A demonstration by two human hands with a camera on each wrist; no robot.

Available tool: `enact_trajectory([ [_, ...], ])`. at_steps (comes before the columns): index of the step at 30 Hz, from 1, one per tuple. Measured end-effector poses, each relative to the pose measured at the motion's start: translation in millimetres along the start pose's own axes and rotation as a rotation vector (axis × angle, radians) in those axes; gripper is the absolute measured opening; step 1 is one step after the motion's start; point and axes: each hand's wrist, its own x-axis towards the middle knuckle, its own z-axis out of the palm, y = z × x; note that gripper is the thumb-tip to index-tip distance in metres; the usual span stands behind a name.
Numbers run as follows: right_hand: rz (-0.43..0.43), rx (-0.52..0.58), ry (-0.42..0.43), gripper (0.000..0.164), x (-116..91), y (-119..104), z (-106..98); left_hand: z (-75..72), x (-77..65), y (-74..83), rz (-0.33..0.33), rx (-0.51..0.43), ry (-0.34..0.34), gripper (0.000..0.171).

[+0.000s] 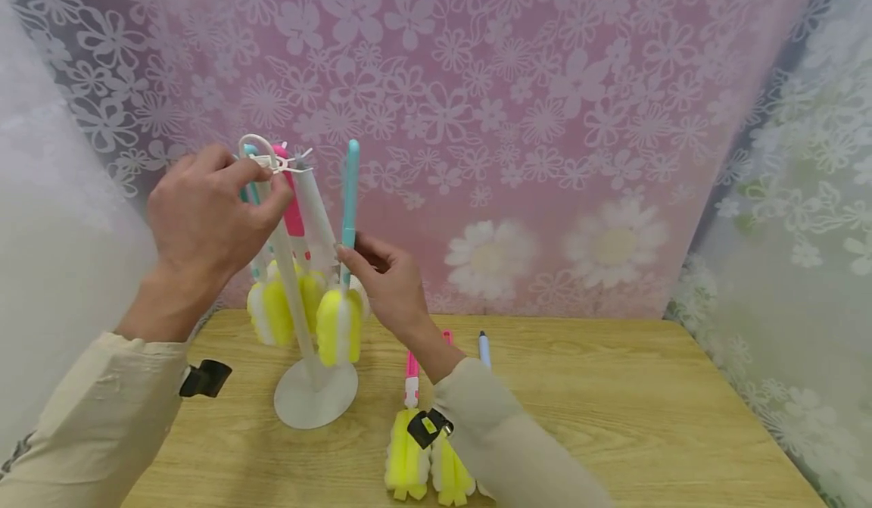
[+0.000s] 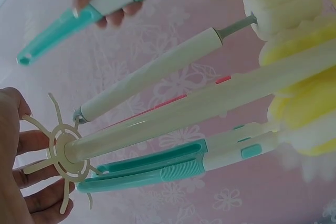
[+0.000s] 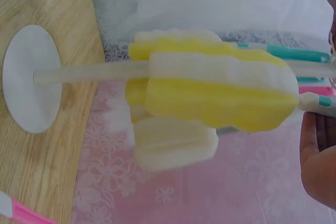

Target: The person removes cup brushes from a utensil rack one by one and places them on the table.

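A white stand (image 1: 293, 296) rises from a round base on the table. My left hand (image 1: 211, 216) grips its hooked top ring (image 2: 65, 153), fingers among the hooks. Between my right thumb and fingers (image 1: 391, 285) is a sponge bottle brush with a teal handle (image 1: 350, 190). It stands upright beside the stand, its yellow-and-white sponge head (image 3: 220, 90) downward and its handle tip apart from the hooks. On the hooks hang teal-handled brushes (image 2: 152, 177), a pink-handled brush (image 1: 294, 209) and a white-handled brush (image 2: 152, 77) with a white sponge.
A pink-handled sponge brush (image 1: 412, 372) and a blue-handled brush (image 1: 484, 347) lie on the wooden table (image 1: 599, 402), partly behind my right forearm. Yellow sponge heads (image 1: 453, 474) point toward the near edge. Flowered curtains (image 1: 518, 114) surround the back and sides.
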Motion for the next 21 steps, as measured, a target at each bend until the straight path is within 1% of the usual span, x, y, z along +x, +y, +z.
enact_trajectory([
  [5, -0.035, 0.116, 0.003, 0.028, 2, 16, -31, 1.6, -0.8, 1.2, -0.011, -0.008, 0.011, 0.036],
  [7, -0.035, 0.124, 0.013, 0.028, 1, 19, -43, 2.0, -1.2, 1.3, -0.018, -0.012, 0.013, 0.036],
  [10, -0.021, 0.102, 0.048, 0.029, -5, 12, -61, 2.3, -1.5, 1.9, -0.027, -0.017, 0.007, 0.035],
  [14, -0.018, 0.086, 0.082, 0.03, -13, 6, -88, 3.7, -1.8, 2.3, -0.027, -0.026, 0.021, 0.035],
  [19, -0.01, 0.095, 0.124, 0.03, -20, 13, -128, 4.8, -1.5, 0.8, -0.027, -0.036, 0.051, 0.034],
  [21, 0.012, 0.096, 0.145, 0.03, -22, 17, -144, 5.0, -1.5, 0.2, -0.032, -0.041, 0.061, 0.033],
])
